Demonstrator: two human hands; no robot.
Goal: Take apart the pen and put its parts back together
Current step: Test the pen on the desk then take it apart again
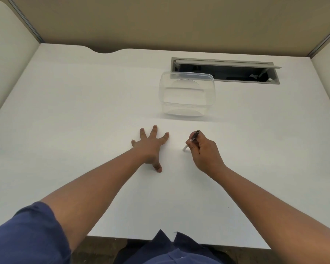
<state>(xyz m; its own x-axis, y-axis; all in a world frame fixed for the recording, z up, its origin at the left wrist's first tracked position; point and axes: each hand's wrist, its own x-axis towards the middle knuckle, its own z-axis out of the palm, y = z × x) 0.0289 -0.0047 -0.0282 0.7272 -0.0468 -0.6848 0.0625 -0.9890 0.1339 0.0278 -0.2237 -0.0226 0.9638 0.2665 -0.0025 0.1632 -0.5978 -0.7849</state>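
Note:
A slim pen with a dark upper end and a pale lower tip is gripped in my right hand, slanting down to the left with its tip at or just above the white table. The fingers cover the middle of the pen. My left hand lies flat on the table to the left of the pen, palm down, fingers spread, holding nothing. A gap of bare table separates the two hands.
A clear plastic container stands on the table beyond the hands. Behind it a grey cable hatch is open in the desktop. Beige partition walls close off the back and sides. The table's near edge runs just before my body.

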